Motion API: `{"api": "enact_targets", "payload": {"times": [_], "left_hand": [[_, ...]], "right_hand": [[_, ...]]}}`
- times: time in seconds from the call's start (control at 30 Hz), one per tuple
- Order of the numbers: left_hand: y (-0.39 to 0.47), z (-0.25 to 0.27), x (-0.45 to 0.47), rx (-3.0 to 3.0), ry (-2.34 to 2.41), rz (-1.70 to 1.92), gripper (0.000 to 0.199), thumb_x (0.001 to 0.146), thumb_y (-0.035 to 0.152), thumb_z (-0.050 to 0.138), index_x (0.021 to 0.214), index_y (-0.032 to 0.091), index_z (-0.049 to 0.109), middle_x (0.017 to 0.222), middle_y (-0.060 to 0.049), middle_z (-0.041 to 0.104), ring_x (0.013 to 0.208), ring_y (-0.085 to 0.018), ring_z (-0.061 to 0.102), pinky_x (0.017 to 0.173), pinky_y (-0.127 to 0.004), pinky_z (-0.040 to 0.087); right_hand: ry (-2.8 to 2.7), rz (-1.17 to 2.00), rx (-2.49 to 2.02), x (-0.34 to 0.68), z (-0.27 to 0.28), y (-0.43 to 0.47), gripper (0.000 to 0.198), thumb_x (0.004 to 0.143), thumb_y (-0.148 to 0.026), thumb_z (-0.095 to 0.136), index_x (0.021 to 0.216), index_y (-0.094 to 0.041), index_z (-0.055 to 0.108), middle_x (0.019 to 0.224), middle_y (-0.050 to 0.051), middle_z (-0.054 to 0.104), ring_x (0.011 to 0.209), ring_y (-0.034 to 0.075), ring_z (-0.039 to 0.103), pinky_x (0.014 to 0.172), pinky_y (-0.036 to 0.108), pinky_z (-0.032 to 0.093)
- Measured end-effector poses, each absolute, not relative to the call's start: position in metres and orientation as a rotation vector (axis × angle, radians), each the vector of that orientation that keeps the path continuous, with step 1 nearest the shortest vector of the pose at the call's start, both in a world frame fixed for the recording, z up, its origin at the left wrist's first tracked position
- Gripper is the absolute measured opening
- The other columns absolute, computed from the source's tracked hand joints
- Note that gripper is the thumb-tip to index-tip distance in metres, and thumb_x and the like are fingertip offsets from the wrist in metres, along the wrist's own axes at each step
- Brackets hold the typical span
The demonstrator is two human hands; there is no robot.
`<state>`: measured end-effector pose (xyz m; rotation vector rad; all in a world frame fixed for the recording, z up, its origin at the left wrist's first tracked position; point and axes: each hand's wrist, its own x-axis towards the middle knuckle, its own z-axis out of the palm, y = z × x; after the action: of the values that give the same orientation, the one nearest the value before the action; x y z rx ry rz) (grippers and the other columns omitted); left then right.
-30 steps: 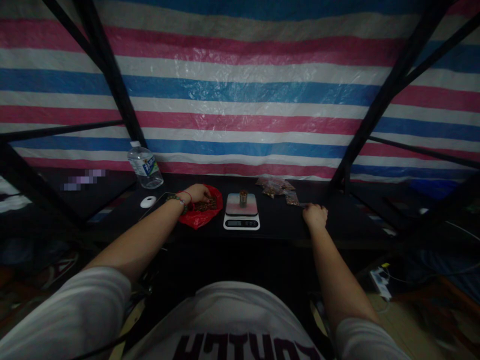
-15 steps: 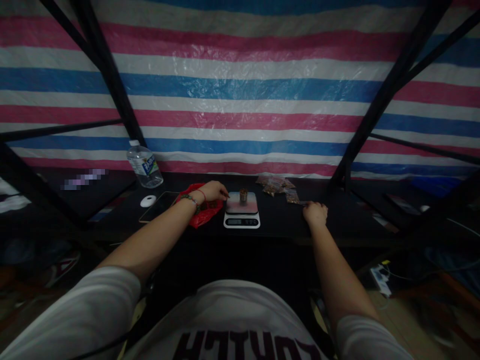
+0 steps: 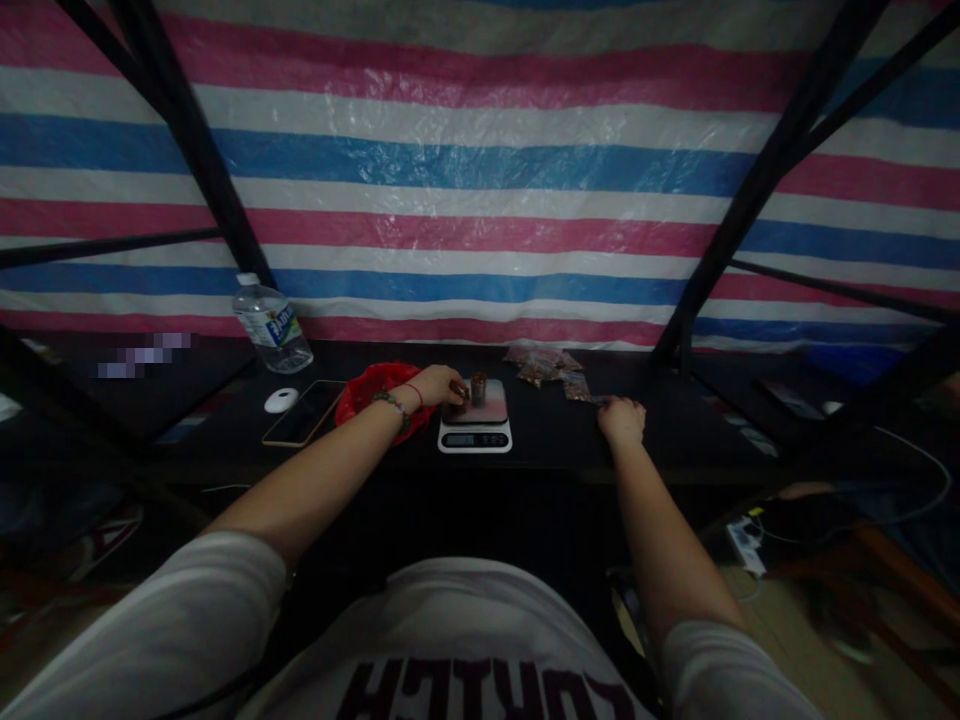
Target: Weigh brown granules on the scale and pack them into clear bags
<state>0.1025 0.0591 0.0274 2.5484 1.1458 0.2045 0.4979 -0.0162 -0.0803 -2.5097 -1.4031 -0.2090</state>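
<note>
A white kitchen scale (image 3: 496, 438) with a lit display lies in front of me. On its plate stands a small round container (image 3: 478, 388) with brown contents. My left hand (image 3: 436, 385) reaches over the plate's left side, fingers drawn together beside the container, with small brownish bits at the fingertips that I cannot make out clearly. Under that wrist an open red plastic bag (image 3: 365, 385) rests on the table. My right hand (image 3: 622, 420) lies on the table to the right, fingers curled at a pale thin edge close to a small clear bag (image 3: 577, 388) of brown pieces.
Several more filled clear bags (image 3: 544, 366) lie behind the scale. At left are a phone (image 3: 304, 414), a white rounded object (image 3: 281, 400) and a plastic bottle (image 3: 274, 325). Dark frame posts (image 3: 202, 150) flank the black table (image 3: 540, 440), with a striped sheet (image 3: 480, 230) behind.
My left hand has moved from the scale's left edge in over its plate, brownish bits now showing at its fingertips. My right hand stays beside the small bag. The view has shifted slightly.
</note>
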Motion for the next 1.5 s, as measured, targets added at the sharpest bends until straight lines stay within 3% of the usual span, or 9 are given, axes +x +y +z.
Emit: {"api": "enact_targets", "payload": {"times": [0.93, 1.5], "left_hand": [[0.063, 0.029, 0.103, 2.599, 1.349, 0.28, 0.042, 0.073, 0.028, 0.067, 0.113, 0.015, 0.066, 0.109, -0.009, 0.069, 0.1, -0.02, 0.063, 0.086, -0.023, 0.046], [0.064, 0.032, 0.085, 2.566, 1.336, 0.434, 0.026, 0.076, 0.029, 0.063, 0.097, 0.018, 0.072, 0.098, -0.005, 0.072, 0.09, -0.018, 0.064, 0.083, -0.022, 0.045]], "right_hand": [[-1.428, -0.211, -2.509, 0.498, -0.078, -0.017, 0.037, 0.083, -0.023, 0.043, 0.112, -0.015, 0.065, 0.109, 0.016, 0.063, 0.111, 0.028, 0.05, 0.094, 0.04, 0.032], [-1.419, -0.201, -2.511, 0.494, -0.073, -0.02, 0.039, 0.083, -0.022, 0.041, 0.114, -0.016, 0.064, 0.11, 0.016, 0.062, 0.112, 0.027, 0.049, 0.095, 0.039, 0.031]]}}
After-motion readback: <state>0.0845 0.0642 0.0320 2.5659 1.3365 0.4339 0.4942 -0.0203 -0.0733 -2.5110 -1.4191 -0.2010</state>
